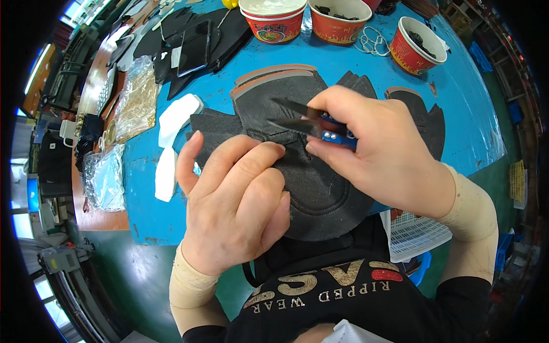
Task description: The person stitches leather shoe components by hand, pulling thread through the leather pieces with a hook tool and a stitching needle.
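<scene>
My right hand (389, 146) is closed around thread snips (337, 137) with blue handles. The snips' two dark blades (291, 114) stand apart and point left, over the stitched middle of a black leather piece (320, 200). Close to the blades, my left hand (234, 194) is curled with its fingertips at the leather's surface; whatever they pinch is hidden. More black leather pieces (269, 97) lie beneath and beyond, some with orange-brown edges and pointed flaps.
Red paper tubs (274, 28) stand at the far side, some holding black scraps, beside a loose white cord (373, 43). A phone (194, 48) lies on black pieces at the far left. White pads (177, 120) and plastic bags (106, 177) are left of my hands on the blue tabletop (143, 220).
</scene>
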Tool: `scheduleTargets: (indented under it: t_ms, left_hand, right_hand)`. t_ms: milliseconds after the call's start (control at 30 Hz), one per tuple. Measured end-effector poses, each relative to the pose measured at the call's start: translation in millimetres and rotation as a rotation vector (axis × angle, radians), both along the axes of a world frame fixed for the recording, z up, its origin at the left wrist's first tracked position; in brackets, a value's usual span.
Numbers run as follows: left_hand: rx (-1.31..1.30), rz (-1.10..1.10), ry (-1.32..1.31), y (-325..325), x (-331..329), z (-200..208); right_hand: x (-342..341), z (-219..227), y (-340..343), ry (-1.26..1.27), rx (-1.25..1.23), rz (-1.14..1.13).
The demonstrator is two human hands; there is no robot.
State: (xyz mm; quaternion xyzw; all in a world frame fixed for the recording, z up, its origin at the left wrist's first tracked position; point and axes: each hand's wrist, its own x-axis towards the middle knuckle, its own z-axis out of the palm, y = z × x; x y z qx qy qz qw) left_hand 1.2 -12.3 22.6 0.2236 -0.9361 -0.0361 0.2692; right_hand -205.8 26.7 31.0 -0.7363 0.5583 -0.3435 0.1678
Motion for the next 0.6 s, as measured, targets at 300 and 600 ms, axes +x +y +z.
scheduleTargets:
  t_ms: [300, 600]
  left_hand:
    - [-0.018, -0.025, -0.05, 0.6, -2.5, 1.2]
    - [-0.103, 0.036, -0.13, 6.0, -6.3, -0.1]
  right_hand:
    - [-6.5, -0.6, 8.8, -0.244, 0.034, -0.07]
    - [-3.1, -5.5, 5.0, -0.145, -0.039, -0.05]
